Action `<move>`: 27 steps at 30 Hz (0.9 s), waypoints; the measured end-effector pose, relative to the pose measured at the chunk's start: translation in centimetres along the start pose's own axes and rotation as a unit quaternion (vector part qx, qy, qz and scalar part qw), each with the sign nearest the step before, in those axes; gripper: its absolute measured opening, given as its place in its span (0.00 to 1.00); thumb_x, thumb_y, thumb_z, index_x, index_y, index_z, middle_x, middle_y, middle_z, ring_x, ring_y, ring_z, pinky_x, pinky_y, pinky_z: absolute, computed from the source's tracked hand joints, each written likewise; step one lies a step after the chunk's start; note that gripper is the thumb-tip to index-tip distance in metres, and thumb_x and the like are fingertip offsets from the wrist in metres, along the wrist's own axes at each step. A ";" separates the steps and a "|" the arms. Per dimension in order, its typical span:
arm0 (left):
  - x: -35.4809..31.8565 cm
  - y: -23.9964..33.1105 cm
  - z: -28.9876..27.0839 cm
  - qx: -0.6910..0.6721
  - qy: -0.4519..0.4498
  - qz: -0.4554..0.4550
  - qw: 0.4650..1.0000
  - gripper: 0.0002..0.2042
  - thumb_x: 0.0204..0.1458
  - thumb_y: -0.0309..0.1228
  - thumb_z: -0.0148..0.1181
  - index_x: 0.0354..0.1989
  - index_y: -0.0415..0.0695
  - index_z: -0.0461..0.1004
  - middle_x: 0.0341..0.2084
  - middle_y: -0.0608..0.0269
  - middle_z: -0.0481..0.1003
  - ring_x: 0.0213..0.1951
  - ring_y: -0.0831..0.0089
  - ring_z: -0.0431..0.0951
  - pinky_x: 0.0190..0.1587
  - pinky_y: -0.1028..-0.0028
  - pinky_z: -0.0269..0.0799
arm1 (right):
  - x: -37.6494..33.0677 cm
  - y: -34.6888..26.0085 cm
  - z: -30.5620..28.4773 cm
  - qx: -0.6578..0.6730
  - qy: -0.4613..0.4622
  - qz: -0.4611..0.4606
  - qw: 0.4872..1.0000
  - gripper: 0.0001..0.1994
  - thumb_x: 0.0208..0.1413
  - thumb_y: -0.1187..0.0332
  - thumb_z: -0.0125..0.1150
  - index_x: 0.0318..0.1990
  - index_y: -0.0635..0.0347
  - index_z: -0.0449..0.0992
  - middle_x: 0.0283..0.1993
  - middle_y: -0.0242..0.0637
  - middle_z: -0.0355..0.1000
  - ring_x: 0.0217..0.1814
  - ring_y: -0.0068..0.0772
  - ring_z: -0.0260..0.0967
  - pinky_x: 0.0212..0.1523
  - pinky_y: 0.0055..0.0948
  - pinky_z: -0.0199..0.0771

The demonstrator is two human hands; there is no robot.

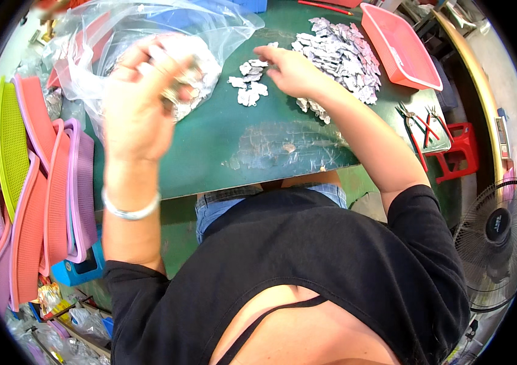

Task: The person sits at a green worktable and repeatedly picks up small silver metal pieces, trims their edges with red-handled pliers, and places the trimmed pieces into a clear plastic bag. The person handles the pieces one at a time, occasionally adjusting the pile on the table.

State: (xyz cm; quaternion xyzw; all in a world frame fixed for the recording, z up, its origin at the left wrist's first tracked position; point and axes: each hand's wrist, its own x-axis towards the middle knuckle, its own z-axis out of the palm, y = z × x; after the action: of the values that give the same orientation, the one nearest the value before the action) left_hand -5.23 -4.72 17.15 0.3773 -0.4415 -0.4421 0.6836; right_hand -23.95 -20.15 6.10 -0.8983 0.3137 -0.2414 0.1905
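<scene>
My left hand (143, 106) hangs over a clear plastic bag (234, 25) holding many small flat pale pieces (200, 70). Its fingers are bent and smeared by motion, so whether it holds a piece cannot be made out. On the green table (200, 164), my right hand (292, 70) reaches beside a small cluster of silvery-grey, irregular flat pieces (250, 91). Its index finger is stretched out, with the fingers apart and nothing visible between them. A large heap of the same grey pieces (343, 58) lies right of it, partly behind the forearm.
A pink tray (401, 48) stands at the far right. Red-handled pliers (416, 131) lie by the right edge, above a red stool (462, 152). Stacked coloured plastic baskets (54, 188) crowd the left side. A fan (496, 234) stands at right.
</scene>
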 end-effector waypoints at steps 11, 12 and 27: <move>10.3 5.1 -6.7 0.760 0.018 0.223 0.610 0.13 0.46 0.36 0.57 0.40 0.46 0.75 0.28 0.60 0.74 0.33 0.73 0.72 0.40 0.75 0.67 | -0.1 -2.6 0.6 -0.039 -0.134 -0.124 0.982 0.21 0.41 0.69 0.61 0.47 0.60 0.70 0.48 0.38 0.68 0.52 0.42 0.61 0.53 0.35 0.62; 10.0 4.4 -6.4 0.750 0.029 0.306 0.586 0.13 0.47 0.37 0.57 0.40 0.46 0.75 0.28 0.60 0.74 0.33 0.73 0.73 0.40 0.75 0.67 | -0.8 -2.4 0.2 -0.038 -0.142 -0.120 0.982 0.20 0.41 0.70 0.61 0.46 0.60 0.71 0.48 0.38 0.68 0.51 0.42 0.61 0.53 0.35 0.62; 1.6 -11.5 -1.6 0.638 -0.141 0.108 0.749 0.13 0.46 0.25 0.53 0.41 0.39 0.70 0.36 0.51 0.71 0.38 0.55 0.72 0.40 0.65 0.68 | -5.8 -2.3 -2.7 0.038 -0.076 -0.047 0.995 0.22 0.44 0.79 0.52 0.51 0.59 0.66 0.39 0.42 0.72 0.44 0.46 0.67 0.45 0.37 0.66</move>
State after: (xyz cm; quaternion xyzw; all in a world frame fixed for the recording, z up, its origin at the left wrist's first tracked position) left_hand -6.50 -9.73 6.60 0.6089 -0.7498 -0.0284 0.2572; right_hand -28.37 -15.19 7.58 -0.9200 0.2462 -0.1925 0.2366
